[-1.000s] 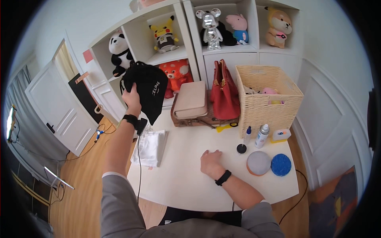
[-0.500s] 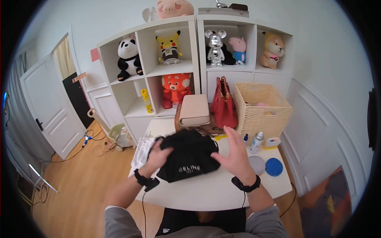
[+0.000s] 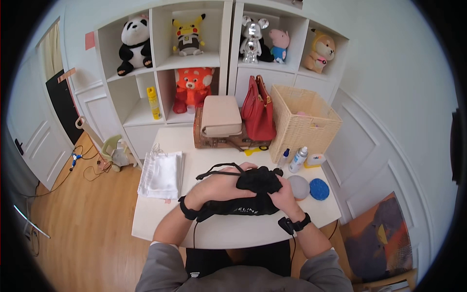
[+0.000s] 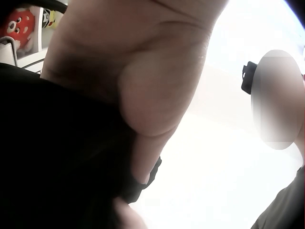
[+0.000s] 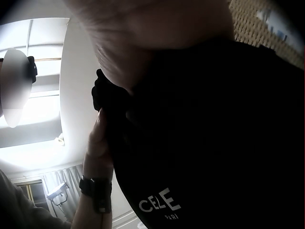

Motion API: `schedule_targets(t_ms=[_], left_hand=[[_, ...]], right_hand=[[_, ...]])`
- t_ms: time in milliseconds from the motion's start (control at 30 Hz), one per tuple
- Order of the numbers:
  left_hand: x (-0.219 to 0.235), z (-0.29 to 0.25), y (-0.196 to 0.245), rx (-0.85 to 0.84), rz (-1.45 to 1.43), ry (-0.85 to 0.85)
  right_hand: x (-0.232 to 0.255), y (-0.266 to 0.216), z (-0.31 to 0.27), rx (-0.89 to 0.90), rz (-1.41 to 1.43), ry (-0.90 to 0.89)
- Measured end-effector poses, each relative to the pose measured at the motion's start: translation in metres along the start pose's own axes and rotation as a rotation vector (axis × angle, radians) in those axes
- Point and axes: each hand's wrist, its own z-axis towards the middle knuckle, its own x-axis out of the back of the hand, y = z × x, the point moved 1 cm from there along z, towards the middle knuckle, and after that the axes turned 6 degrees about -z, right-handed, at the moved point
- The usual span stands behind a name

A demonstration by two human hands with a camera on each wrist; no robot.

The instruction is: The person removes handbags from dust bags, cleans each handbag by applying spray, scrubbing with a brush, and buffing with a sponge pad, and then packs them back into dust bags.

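Observation:
A black drawstring dust bag (image 3: 226, 208) with white lettering is held up over the front of the white table (image 3: 160, 221). My left hand (image 3: 221, 187) grips its gathered top from the left, its thumb lying along the cloth. From the other side my right hand (image 3: 285, 197) holds the same bunched mouth. Black drawstring cords (image 3: 219, 171) loop out over the left hand. In the right wrist view the bag (image 5: 214, 138) hangs below the right palm, lettering showing. The left wrist view has dark cloth (image 4: 57, 143) under the left palm; most fingertips are hidden.
Folded white cloth (image 3: 160, 176) lies at the table's left. A beige bag (image 3: 221, 114) rests on a brown case (image 3: 200, 138), beside a red handbag (image 3: 258, 114) and a wicker basket (image 3: 304, 121). A spray can (image 3: 298, 159), a grey disc (image 3: 298, 186) and a blue disc (image 3: 319, 189) stand right.
The bag came from the left, held up by the left hand, to the table's middle. The right hand has joined, and both hands now grip its bunched top.

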Motion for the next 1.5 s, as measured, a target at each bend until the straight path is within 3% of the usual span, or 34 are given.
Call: schedule_targets(t_ms=[167, 233, 333, 433, 667, 767, 933, 1167, 1500], left_hand=[[-0.014, 0.006, -0.009, -0.029, -0.018, -0.005], [-0.015, 0.007, -0.017, 0.057, -0.070, -0.023], [-0.020, 0.009, -0.035, 0.013, 0.039, 0.077], [-0.018, 0.011, -0.032, 0.142, 0.042, 0.037], [-0.018, 0.014, -0.031, 0.120, -0.026, -0.017], [-0.021, 0.013, -0.030, 0.048, 0.016, 0.080], [-0.019, 0.014, -0.018, 0.247, 0.049, 0.067], [-0.020, 0.013, -0.017, 0.260, 0.007, 0.079], [-0.026, 0.011, -0.020, 0.100, 0.138, 0.174]], right_hand=[[-0.005, -0.012, -0.007, -0.062, -0.102, 0.038], [-0.006, -0.012, -0.005, -0.056, -0.090, 0.055], [-0.009, -0.010, -0.002, -0.073, -0.049, 0.077], [-0.007, 0.000, 0.002, -0.073, -0.030, 0.071], [-0.011, 0.005, 0.003, -0.059, -0.004, 0.093], [-0.012, 0.009, 0.005, -0.030, 0.001, 0.107], [-0.013, 0.011, 0.007, -0.022, -0.040, 0.114], [-0.013, 0.013, 0.007, -0.032, -0.003, 0.110], [-0.012, 0.018, 0.003, -0.010, 0.014, 0.131]])
